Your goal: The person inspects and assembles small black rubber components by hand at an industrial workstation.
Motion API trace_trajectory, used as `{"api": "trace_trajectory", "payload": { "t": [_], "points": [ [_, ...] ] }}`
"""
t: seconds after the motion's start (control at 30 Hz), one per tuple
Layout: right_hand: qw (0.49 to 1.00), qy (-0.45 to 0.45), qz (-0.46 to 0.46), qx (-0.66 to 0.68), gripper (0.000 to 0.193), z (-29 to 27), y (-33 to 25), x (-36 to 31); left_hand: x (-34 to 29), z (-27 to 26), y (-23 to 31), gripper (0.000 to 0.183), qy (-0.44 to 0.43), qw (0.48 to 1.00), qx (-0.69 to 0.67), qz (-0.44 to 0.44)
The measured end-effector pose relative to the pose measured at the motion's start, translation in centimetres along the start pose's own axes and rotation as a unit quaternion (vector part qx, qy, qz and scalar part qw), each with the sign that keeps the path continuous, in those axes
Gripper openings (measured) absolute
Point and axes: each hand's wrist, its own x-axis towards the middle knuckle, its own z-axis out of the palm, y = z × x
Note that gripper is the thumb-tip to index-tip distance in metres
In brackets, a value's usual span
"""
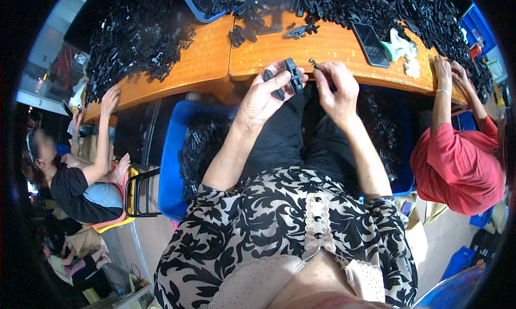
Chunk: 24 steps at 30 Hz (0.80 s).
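Held over the table's near edge, my left hand [261,98] is closed on a black plastic part [293,76] with an open frame-like middle. A second dark elongated piece [274,85] lies across the fingers of the same hand. Just to the right, my right hand [339,92] pinches a small black piece [313,64] between thumb and fingertips. A narrow gap separates that piece from the part in my left hand. On the tabletop beyond lie a few loose black parts [248,33] and a longer grey-black one [295,32].
Heaps of black plastic parts [140,45] cover the far side of the wooden table [207,54]. To the right lie a phone [371,45] and a white-green glove [400,48]. A blue bin [171,169] stands by my legs. Co-workers [457,164] sit on both sides.
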Motion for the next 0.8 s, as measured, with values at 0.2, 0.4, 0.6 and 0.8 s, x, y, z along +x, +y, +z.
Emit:
{"api": "trace_trajectory", "payload": {
  "t": [0.2,0.4,0.6,0.8],
  "points": [
    [0.996,0.060,-0.066,-0.009,0.023,0.4,-4.2,-0.9,-0.4,1.1,-0.3,0.028,0.001,1.000,-0.009,-0.010],
    [0.991,0.063,-0.100,-0.066,0.023,0.5,-4.4,-1.2,-0.7,1.3,-0.5,0.026,-0.018,1.000,0.012,-0.005],
    [0.994,0.070,-0.072,-0.037,0.020,-0.1,-4.7,-1.0,-0.9,1.4,0.1,0.024,0.032,0.997,0.076,-0.006],
    [0.994,-0.062,-0.063,0.066,0.022,-1.5,-3.4,0.4,-1.4,2.0,0.3,0.018,0.135,0.988,0.060,-0.053]
  ]
}}
